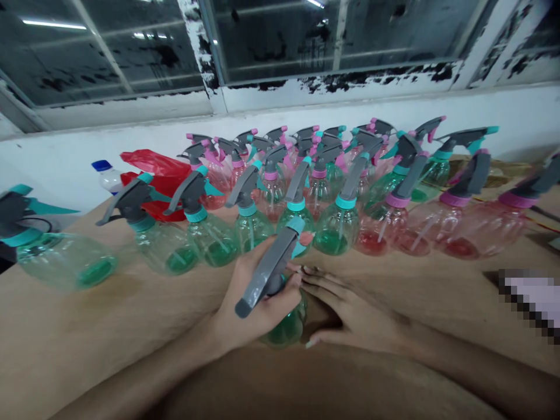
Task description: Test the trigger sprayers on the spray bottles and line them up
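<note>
My left hand (245,303) is wrapped round the neck of a green spray bottle (284,329) that stands on the wooden table (109,326) right in front of me. The bottle's grey trigger head (266,271) with a teal nozzle sticks up above my fingers. My right hand (345,306) lies against the bottle's right side, fingers stretched towards it and touching its body. The lower part of the bottle is partly hidden behind both hands.
Several green spray bottles (210,236) and pink ones (411,224) stand in rows behind, reaching back to the white wall. A red plastic bag (151,166) and a white bottle with a blue cap (105,175) sit at the back left. A blurred patch (531,297) lies at right.
</note>
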The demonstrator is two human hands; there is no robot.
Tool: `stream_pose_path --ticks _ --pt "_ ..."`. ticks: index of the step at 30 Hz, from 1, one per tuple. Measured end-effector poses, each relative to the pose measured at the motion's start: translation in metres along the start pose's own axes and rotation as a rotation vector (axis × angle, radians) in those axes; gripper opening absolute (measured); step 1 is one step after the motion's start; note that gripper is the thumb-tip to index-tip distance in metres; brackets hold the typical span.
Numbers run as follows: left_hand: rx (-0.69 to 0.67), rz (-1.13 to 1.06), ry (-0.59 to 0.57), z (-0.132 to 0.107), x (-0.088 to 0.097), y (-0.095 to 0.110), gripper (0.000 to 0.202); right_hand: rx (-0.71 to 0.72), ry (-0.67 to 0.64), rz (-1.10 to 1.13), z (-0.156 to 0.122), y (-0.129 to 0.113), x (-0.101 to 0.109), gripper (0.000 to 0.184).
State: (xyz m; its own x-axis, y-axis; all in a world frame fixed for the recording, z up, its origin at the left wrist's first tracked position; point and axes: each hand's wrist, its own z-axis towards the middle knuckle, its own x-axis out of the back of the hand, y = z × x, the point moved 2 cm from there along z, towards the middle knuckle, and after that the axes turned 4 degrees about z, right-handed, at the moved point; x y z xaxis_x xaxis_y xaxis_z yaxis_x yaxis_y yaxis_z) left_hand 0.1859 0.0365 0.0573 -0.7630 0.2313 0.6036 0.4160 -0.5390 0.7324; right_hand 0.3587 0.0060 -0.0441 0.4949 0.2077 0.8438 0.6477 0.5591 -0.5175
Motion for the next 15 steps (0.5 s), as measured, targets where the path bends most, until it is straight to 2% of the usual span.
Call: stream_pose_path --ticks 5,15 --pt "0.023 0.045 0.013 -0.0016 0.0003 0.0015 0.038 -0.005 -0.015 -0.010 -0.0004 0.0000 0.0000 0.092" --pt "0.013 -0.005 0.032 -0.0019 -0.0007 0.0026 0.043 0.006 0.024 0.009 -0.0009 0.0011 -0.0024 0.090"
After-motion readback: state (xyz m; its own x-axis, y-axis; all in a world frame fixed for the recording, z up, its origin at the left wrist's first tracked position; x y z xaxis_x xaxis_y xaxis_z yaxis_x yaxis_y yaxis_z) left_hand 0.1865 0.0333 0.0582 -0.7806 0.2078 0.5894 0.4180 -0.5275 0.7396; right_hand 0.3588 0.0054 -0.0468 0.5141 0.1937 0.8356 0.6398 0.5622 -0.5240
